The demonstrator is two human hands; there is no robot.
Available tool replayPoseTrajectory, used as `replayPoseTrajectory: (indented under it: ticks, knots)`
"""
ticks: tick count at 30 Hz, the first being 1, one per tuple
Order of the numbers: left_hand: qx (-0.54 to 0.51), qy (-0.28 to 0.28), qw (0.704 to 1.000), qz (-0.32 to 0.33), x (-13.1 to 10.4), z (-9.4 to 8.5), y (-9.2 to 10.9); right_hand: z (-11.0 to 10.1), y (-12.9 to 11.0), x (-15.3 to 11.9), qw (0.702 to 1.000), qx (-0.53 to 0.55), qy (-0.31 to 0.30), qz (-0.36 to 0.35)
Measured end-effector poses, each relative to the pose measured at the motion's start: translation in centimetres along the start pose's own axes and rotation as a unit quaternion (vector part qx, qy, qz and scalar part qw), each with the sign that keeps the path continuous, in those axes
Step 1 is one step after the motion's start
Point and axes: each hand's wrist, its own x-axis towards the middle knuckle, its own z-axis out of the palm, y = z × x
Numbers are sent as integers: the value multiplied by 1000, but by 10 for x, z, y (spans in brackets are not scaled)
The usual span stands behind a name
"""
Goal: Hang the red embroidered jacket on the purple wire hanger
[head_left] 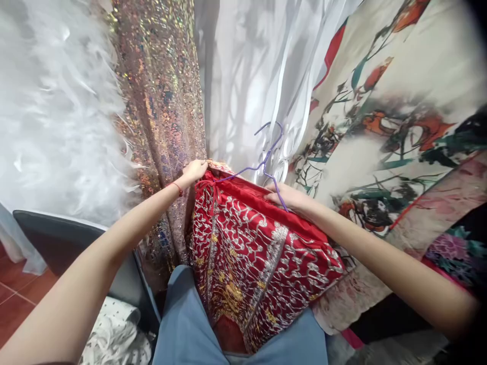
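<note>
A red garment with silver and gold embroidery hangs in front of my blue-clad legs, its waistband at the top. My left hand is closed on the left end of the waistband, beside a small red tie. Toward the right, my right hand grips the waistband's back edge, its fingers partly hidden behind a hanger. The purple wire hanger sits at the waistband opening, hook upward, its left arm reaching inside and its right arm crossing in front of my right hand.
White feathery fabric, a sequined cloth and white sheer fabric hang behind. Patterned cloth hangs at the right. A dark chair stands at the left, with spotted white fabric near it.
</note>
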Motion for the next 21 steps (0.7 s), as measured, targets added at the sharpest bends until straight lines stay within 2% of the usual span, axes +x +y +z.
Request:
replayPoseTrajectory:
  ticks: [2,5,7,9,11,13,15,18,21]
  knots:
    - [-45,60,997,-26,-1,7,8,3,4,3,999,8,41,-18]
    - [-83,108,988,-77,4,14,28,12,4,6,993,77,79,-51]
    - [-99,140,981,-88,8,13,38,16,2,4,986,127,95,-60]
    - [-99,189,976,-44,9,4,39,16,0,-1,980,161,105,-59]
    - [-33,212,975,63,6,-14,29,11,1,-8,980,171,85,-53]
    - [107,173,962,181,2,-38,11,3,5,-13,985,158,50,-38]
    - [249,97,929,257,-2,-63,-9,-5,13,-15,991,128,14,-22]
    - [368,17,884,288,-13,-85,-28,-9,28,-11,999,34,-30,-20]
    - [397,5,874,280,-32,-84,-33,-7,35,-7,997,-73,-22,-14]
